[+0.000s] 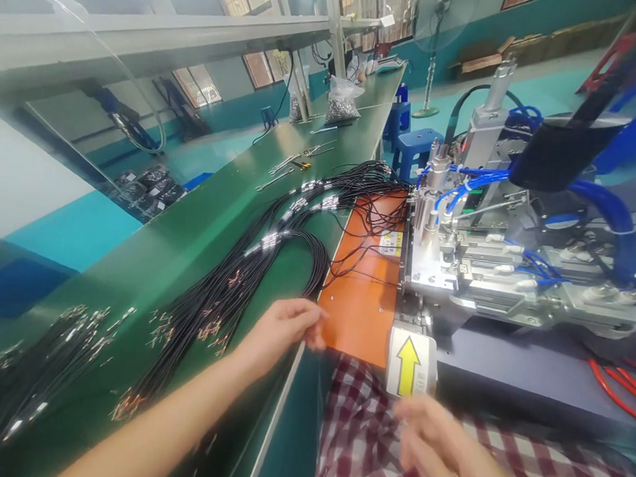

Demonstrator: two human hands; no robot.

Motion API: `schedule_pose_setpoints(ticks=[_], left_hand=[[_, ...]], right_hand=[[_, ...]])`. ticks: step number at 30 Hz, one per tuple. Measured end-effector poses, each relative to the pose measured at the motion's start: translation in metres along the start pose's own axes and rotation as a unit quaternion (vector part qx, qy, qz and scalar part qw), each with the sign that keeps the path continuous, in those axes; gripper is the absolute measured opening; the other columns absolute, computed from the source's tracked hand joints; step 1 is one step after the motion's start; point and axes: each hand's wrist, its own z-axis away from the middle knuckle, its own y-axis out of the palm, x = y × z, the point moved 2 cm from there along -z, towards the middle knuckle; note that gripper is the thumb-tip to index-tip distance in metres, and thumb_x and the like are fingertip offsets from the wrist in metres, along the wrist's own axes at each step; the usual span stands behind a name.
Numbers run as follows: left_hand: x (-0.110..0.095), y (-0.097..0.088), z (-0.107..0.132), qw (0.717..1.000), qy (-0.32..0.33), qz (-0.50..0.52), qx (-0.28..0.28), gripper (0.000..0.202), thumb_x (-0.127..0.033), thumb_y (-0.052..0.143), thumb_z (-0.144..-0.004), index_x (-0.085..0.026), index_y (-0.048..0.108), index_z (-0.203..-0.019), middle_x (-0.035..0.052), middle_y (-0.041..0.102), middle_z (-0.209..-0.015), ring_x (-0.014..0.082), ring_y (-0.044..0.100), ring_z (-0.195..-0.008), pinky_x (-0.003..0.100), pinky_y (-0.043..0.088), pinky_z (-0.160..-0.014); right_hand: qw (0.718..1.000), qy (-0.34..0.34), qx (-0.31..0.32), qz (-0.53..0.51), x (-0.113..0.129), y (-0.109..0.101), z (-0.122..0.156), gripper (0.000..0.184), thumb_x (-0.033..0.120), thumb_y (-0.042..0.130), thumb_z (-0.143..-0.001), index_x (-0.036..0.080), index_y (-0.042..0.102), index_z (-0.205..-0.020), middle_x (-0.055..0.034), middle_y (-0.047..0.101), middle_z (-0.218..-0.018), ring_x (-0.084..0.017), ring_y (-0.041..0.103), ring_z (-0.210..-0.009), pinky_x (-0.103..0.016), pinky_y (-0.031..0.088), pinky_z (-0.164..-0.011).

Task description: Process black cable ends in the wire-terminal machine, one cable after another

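My left hand hovers at the green table's edge, beside the orange board. Its fingers are curled together, and whatever may be between them cannot be made out. Just beyond it, a large bundle of black cables with white sleeves and bare copper ends lies along the table. Several cables curve over the board towards a metal machine. Motion blurs my right hand, which is over my checked clothing below a label with a yellow arrow; its grip is unclear.
Another pile of black cables lies at the left on the green table. Tools and a bag of small metal parts are farther back. A shelf runs overhead. Blue stools and a fan stand beyond.
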Motion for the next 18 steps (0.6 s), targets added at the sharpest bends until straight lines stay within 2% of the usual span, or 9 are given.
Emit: schedule_pose_setpoints(ticks=[2,3,4,7,9,11,14,16,18], left_hand=[[-0.008,0.020,-0.007,1.000,0.029,0.005,-0.005,0.046,-0.035,0.025,-0.096,-0.008,0.058,-0.113,0.0123,0.070,-0.086,0.0175,0.069,-0.075,0.026,0.053,-0.063],[-0.009,0.028,-0.010,0.999,0.041,-0.004,-0.012,0.046,-0.035,0.024,-0.097,-0.009,0.057,-0.117,0.0122,0.070,-0.091,0.0167,0.069,-0.076,0.026,0.053,-0.064],[-0.008,0.035,-0.012,0.998,0.051,-0.020,-0.024,0.045,-0.034,0.026,-0.097,-0.011,0.057,-0.120,0.0114,0.070,-0.093,0.0161,0.068,-0.075,0.026,0.052,-0.064],[0.007,0.039,-0.012,0.987,0.063,-0.109,-0.097,0.042,-0.036,0.036,-0.096,-0.015,0.052,-0.129,0.0117,0.066,-0.102,0.0192,0.065,-0.084,0.031,0.052,-0.072],[0.025,0.029,-0.011,0.967,0.052,-0.193,-0.160,0.047,-0.038,0.045,-0.092,-0.014,0.046,-0.133,0.0169,0.058,-0.115,0.0268,0.058,-0.102,0.039,0.048,-0.083],[0.045,0.013,-0.012,0.941,0.037,-0.273,-0.196,0.043,-0.037,0.047,-0.091,-0.011,0.050,-0.126,0.0201,0.056,-0.112,0.0317,0.055,-0.104,0.044,0.047,-0.082],[0.070,-0.013,-0.023,0.914,0.056,-0.367,-0.165,0.027,-0.031,0.038,-0.095,-0.015,0.059,-0.103,0.0113,0.058,-0.089,0.0248,0.060,-0.082,0.034,0.049,-0.068],[0.083,-0.034,-0.033,0.897,0.091,-0.413,-0.128,0.026,-0.030,0.037,-0.095,-0.017,0.059,-0.096,0.0073,0.057,-0.084,0.0197,0.060,-0.073,0.028,0.047,-0.063],[0.095,-0.056,-0.040,0.881,0.130,-0.444,-0.098,0.029,-0.033,0.035,-0.096,-0.017,0.059,-0.094,0.0062,0.058,-0.081,0.0178,0.059,-0.070,0.026,0.047,-0.062]], right_hand=[[0.992,-0.110,-0.035,0.056,0.022,0.008,-0.009,0.043,0.023,0.044,-0.092,0.027,0.042,-0.135,-0.0045,0.067,-0.095,-0.011,0.060,-0.058,-0.023,0.052,-0.059],[0.980,-0.167,-0.058,0.093,0.032,0.011,-0.014,0.049,0.020,0.047,-0.090,0.027,0.038,-0.137,-0.0046,0.066,-0.097,-0.011,0.059,-0.057,-0.024,0.052,-0.060],[0.967,-0.211,-0.073,0.127,0.040,0.014,-0.018,0.049,0.019,0.050,-0.088,0.027,0.040,-0.135,-0.0044,0.065,-0.095,-0.011,0.058,-0.055,-0.024,0.051,-0.058],[0.929,-0.291,-0.129,0.187,0.057,0.013,-0.026,0.017,0.019,0.047,-0.091,0.022,0.061,-0.099,-0.0031,0.061,-0.077,-0.014,0.057,-0.057,-0.024,0.046,-0.053],[0.931,-0.277,-0.161,0.178,0.063,0.003,-0.028,0.022,0.022,0.041,-0.094,0.021,0.061,-0.085,-0.0028,0.059,-0.072,-0.014,0.056,-0.058,-0.024,0.044,-0.053],[0.950,-0.223,-0.167,0.141,0.064,-0.012,-0.029,0.025,0.028,0.039,-0.097,0.021,0.060,-0.086,-0.0009,0.059,-0.069,-0.013,0.053,-0.053,-0.023,0.044,-0.052],[0.972,-0.157,-0.150,0.093,0.062,-0.038,-0.030,0.037,0.037,0.032,-0.100,0.022,0.060,-0.082,0.0024,0.053,-0.057,-0.012,0.049,-0.047,-0.022,0.041,-0.047],[0.968,-0.136,-0.196,0.075,0.060,-0.056,-0.030,0.041,0.042,0.031,-0.099,0.022,0.060,-0.077,0.0022,0.053,-0.055,-0.012,0.050,-0.049,-0.021,0.041,-0.049],[0.958,-0.114,-0.257,0.063,0.055,-0.070,-0.030,0.043,0.045,0.033,-0.098,0.022,0.060,-0.074,0.0013,0.055,-0.055,-0.013,0.053,-0.054,-0.022,0.043,-0.054]])
